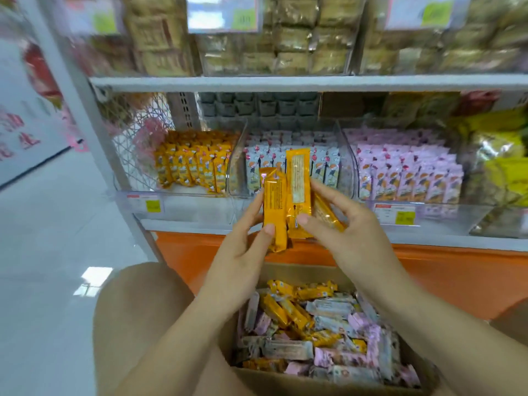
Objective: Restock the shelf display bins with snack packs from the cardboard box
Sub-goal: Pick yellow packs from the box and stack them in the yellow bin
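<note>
Along the shelf's [428,241] front edge sit 3 clear bins: L bin [185,208] w/ orange packs, mid bin [237,167] w/ grey-blue ones, R bin [457,221] w/ pink ones. Price tags [145,202] on the L and R front walls. Upper shelf [285,82] overhead, tan packets on it, blurred. Below the front edge is an orange panel [457,281], then the box [285,381], orange, grey and pink packs loose inside.

Both hands are up over the box's far rim, in front of mid bin, blocking its front wall. L hand [243,252] pinches a short pack [274,207], thumb on its face, fingers behind, top end clear above the grip. R hand [351,232] grips a tall pack [298,190] upright just beside it, thumb near the lower end. A third pack [328,215] slants under the R fingers, prob. held too, view too soft to confirm.
</note>
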Available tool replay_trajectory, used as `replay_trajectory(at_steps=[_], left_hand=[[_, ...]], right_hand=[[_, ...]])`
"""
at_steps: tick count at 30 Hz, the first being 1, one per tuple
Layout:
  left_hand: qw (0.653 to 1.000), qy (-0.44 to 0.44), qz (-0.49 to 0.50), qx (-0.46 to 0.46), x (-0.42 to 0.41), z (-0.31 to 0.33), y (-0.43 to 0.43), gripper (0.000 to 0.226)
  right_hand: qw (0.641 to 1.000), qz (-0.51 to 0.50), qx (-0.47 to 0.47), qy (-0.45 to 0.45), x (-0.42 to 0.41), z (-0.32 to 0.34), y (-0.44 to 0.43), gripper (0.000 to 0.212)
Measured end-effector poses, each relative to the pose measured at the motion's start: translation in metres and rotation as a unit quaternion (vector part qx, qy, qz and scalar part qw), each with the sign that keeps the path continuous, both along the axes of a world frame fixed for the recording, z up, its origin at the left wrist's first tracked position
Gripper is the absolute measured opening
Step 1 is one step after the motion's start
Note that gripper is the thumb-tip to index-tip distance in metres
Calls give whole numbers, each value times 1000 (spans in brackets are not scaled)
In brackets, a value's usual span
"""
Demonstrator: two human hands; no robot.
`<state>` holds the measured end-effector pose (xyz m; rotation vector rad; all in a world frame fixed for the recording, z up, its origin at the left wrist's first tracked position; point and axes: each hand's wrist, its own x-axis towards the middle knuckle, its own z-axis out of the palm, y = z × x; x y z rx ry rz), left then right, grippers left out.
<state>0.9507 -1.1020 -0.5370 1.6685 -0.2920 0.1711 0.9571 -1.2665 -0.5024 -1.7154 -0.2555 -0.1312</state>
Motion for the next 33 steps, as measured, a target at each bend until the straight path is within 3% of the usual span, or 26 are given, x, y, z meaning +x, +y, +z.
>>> replay_trajectory(at_steps=[5,10,13,19,22,26,28,33], left_hand=[[995,-64,74,-23,27,15,16,39],[984,-59,168,0,81,25,64,37],[983,-49,177,-8,116,32,105,42],[994,72,82,32,164,37,170,38],[978,170,15,120,178,37,194,55],[950,207,-40,228,191,33,198,43],[937,216,-73,263,199,30,197,42],[903,282,-171,273,211,26,197,27]], right_hand=[[995,0,-43,-86,39,15,34,54],[996,22,-30,-84,99,11,98,55],[996,34,-26,-75,132,6,138,58],[992,80,-96,0,173,6,168,66],[973,143,-167,76,185,10,163,74],[931,205,-281,111,190,15,163,48],[921,203,-313,114,188,15,163,45],[906,154,-389,61,173,24,164,13]])
